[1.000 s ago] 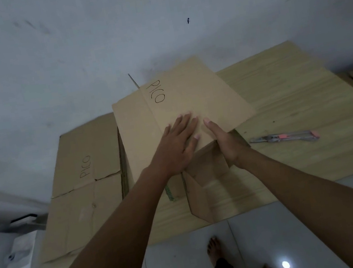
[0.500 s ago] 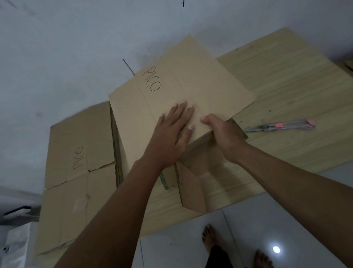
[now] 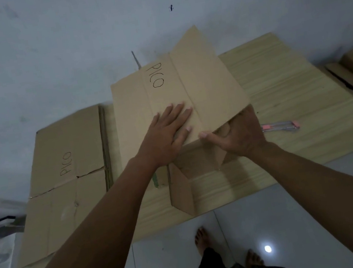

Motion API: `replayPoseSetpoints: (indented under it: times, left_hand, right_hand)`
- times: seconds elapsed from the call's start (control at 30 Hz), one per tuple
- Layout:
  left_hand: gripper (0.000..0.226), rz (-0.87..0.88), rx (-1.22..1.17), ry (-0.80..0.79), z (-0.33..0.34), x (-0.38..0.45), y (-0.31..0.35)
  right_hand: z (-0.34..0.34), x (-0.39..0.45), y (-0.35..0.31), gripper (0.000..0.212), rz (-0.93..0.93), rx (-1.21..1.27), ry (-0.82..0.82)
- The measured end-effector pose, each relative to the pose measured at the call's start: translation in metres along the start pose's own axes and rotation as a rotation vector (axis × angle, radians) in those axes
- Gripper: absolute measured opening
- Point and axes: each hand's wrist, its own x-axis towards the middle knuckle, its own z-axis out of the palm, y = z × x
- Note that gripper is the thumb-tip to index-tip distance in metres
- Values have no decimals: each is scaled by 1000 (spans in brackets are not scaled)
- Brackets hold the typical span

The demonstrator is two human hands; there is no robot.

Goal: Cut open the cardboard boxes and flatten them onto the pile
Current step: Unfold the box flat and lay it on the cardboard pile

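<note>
Left hand (image 3: 166, 133) flat, fingers spread on box (image 3: 204, 82) marked "PICO"; right hand (image 3: 238, 132) grips its edge.

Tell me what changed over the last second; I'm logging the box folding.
The right hand went from lying flat to gripping the box edge, thumb on top, fingers under. The left hand stayed flat on it. Knife and pile unmoved.

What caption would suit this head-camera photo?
Left hand flat on a PICO cardboard box, right hand gripping its edge, box cutter aside.
</note>
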Motion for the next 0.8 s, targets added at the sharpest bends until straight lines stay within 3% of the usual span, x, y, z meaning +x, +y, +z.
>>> replayPoseSetpoints:
  times: [0.2,0.37,0.43,0.6,0.73,0.8]
  left_hand:
    - [67,-28,66,12,3,11,3]
    - [67,-61,43,61,8,10,9]
    - [66,-56,34,93,8,10,11]
    - [61,-73,14,191,-5,19,5]
    - [68,-113,67,161,-13,29,6]
    - [66,-97,66,181,-12,35,7]
  right_hand:
    - [-16,-6,6,63,85,-167,25]
    - [-30,-16,-14,64,488,-200,-93]
    - [-37,-10,-18,64,720,-141,-82]
    - [-51,14,-27,56,969,67,10]
    - [-60,25,-27,89,962,-38,-299]
    - [-58,30,-23,72,900,-169,-471]
